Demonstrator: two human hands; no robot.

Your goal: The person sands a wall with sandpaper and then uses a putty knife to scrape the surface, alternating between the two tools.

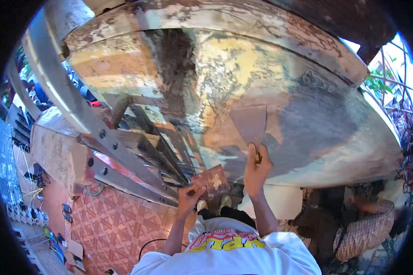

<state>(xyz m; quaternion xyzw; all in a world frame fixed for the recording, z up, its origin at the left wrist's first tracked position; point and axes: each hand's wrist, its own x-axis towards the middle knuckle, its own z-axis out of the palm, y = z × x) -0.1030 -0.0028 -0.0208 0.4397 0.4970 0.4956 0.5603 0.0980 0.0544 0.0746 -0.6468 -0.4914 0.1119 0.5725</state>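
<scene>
My right hand is wrapped round the handle of a broad putty knife, its blade pointing up and overlapping the worn, patchy wooden hull in this view. Yellow, grey and brown areas cover that curved surface, with a dark rough strip left of the blade. Lower down, my left hand pinches the edge of a flat reddish-brown plate with a pale smear on its face. The plate is held at waist height, left of the putty knife and apart from it.
A metal ladder slants down at my left, beside dark wooden beams. A large worn block stands beyond it above the patterned tile floor. Sandals lie at the left. A woven sack is at the lower right.
</scene>
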